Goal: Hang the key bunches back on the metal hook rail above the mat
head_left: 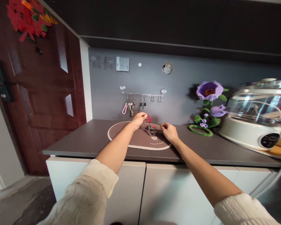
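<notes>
In the head view, the left hand (pixel 139 121) suspends a dark-and-silver metal key bunch (pixel 151 130) by a red cord loop (pixel 148 118) over a brown, pale-rimmed oval mat (pixel 140 137).
The left fingers pinch the cord; the right hand (pixel 170 132) curls beside the keys, fingertips narrow, though I cannot tell whether they grip anything. A loosened left pinch could drop the bunch, and pulling both ways could tangle its rings. Counted: two hands, one cord, one bunch, one mat; behind, one clear hook rail (pixel 142 94) with two round clear mounts (pixel 163 91) and one pink looped strap (pixel 125 108); the hanging keys are too small to count.
</notes>
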The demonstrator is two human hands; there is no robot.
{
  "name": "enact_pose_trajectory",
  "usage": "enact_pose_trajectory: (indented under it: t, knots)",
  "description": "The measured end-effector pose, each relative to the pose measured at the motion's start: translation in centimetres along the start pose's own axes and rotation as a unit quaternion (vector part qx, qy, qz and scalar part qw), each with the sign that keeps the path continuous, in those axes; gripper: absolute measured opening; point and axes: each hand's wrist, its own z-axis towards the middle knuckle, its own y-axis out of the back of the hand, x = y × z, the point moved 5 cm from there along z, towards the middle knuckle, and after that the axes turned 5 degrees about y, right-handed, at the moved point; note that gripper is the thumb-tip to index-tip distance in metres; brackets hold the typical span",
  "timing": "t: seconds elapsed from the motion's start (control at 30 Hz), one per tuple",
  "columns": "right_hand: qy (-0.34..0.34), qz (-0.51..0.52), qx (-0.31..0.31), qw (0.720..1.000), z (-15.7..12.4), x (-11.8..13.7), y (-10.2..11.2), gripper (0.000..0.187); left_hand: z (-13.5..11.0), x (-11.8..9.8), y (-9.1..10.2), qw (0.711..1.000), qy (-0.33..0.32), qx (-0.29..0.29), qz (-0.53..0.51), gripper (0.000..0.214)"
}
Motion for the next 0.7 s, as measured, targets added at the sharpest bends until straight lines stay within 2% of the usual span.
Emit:
enact_pose_trajectory:
  t: [0.13,0.33,0.47,0.57,0.7]
  knots:
    - [0.045,0.030,-0.017,0.998,-0.2,1.0,0.2,0.020,-0.5,-0.7,-0.6,0.994,0.010,0.028,-0.102,0.007]
    - [0.112,0.063,-0.018,0.992,-0.9,2.6,0.5,0.027,-1.2,-1.5,-1.5,0.981,0.002,0.071,-0.180,0.011]
    - [0.136,0.078,-0.019,0.987,-1.2,3.1,0.5,0.031,-1.5,-1.4,-2.2,0.976,0.006,0.106,-0.191,0.010]
    - [0.161,0.078,-0.010,0.984,-1.4,3.5,0.4,0.033,-1.6,-1.0,-2.6,0.976,0.009,0.110,-0.188,0.011]
    - [0.194,0.054,-0.005,0.979,-1.5,3.8,0.2,0.024,-1.5,-0.6,-3.0,0.977,0.010,0.112,-0.183,0.016]
